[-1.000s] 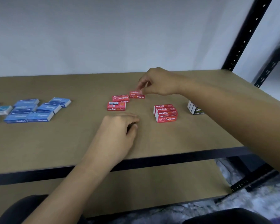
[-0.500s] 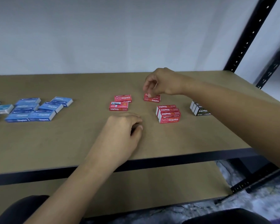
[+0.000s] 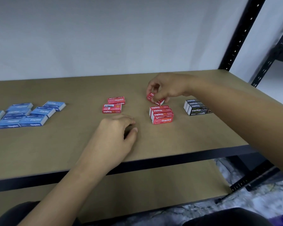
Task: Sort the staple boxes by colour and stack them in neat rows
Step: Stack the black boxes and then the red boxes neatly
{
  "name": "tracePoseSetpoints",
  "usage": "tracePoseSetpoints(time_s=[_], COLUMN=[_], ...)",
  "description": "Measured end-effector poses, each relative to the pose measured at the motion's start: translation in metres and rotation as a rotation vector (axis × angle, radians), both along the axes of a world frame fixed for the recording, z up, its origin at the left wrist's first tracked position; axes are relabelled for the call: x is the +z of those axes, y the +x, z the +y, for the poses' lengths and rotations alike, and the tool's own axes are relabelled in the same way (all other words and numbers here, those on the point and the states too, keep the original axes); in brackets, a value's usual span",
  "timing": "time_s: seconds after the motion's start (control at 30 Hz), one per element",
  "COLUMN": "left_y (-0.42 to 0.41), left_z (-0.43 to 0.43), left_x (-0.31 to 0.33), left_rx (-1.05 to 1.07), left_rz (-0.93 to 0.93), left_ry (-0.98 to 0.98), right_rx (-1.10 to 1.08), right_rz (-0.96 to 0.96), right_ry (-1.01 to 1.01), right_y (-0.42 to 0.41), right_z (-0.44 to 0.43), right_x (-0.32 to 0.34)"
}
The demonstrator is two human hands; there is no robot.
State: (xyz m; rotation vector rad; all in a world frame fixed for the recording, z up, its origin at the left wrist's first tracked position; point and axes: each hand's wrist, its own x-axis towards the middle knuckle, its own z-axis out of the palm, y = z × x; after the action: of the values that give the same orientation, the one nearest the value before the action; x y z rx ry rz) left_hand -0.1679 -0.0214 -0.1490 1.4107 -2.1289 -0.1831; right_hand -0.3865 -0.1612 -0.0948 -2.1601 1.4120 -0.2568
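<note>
Your right hand (image 3: 168, 89) had its fingers (image 3: 161, 95) pinched on a red staple box (image 3: 154, 99). It held the box tilted just behind the red row (image 3: 161, 114) of about 4 boxes standing on edge near the middle of the desk (image 3: 55, 144). I could not tell whether the box was clear of the desk.

I judged the box light and stiff, a small card carton with a dense load inside. A pinch across the 2 long faces should have held it. The printed card looked smooth, and an end flap might have given way if squeezed there. Setting it squarely against the back of the row called for a gentle touch, since the standing boxes looked easy to tip or push out of line.

Your left hand (image 3: 114, 136) rested on the desk in front of the red boxes, its fingers loosely curled and holding nothing.

2 loose red boxes (image 3: 111, 108) lay flat to the left of the row, well apart from it and not yet brought in. Blue boxes (image 3: 29, 114) lay in a loose cluster at the far left, not yet squared up. Black boxes (image 3: 195, 109) stood in a short row to the right, partly hidden by your right forearm and near enough for the wrist to nudge. A black rack upright (image 3: 242, 33) rose behind at the right.
</note>
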Motion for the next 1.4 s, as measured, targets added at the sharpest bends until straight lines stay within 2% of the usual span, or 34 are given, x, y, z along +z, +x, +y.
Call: tracePoseSetpoints(time_s=[0.23,0.6,0.7,0.77,1.0,1.17,1.4], left_y=[-0.001,0.0,0.001,0.001,0.012,0.027,0.032], left_z=[0.0,0.0,0.0,0.0,0.004,0.007,0.009], left_x=[0.0,-0.001,-0.002,-0.002,0.0,0.001,-0.003], left_rx=[0.009,0.006,0.005,0.003,-0.001,-0.047,-0.064], left_rz=[-0.015,-0.015,0.0,0.011,0.048,-0.002,0.043], left_ry=[0.004,0.006,0.012,0.011,0.042,0.074,0.041], right_rx=[-0.079,-0.169,-0.161,-0.142,-0.016,0.06,0.118], right_rz=[-0.11,-0.466,-0.502,-0.483,-0.2,-0.172,-0.082], right_ry=[-0.049,-0.02,-0.035,-0.042,-0.11,-0.038,-0.027], right_y=[-0.008,0.004,0.006,0.009,0.026,0.035,0.043], right_z=[0.001,0.009,0.013,0.016,0.027,0.03,0.034], right_x=[0.0,-0.007,-0.006,-0.005,0.002,0.006,0.011])
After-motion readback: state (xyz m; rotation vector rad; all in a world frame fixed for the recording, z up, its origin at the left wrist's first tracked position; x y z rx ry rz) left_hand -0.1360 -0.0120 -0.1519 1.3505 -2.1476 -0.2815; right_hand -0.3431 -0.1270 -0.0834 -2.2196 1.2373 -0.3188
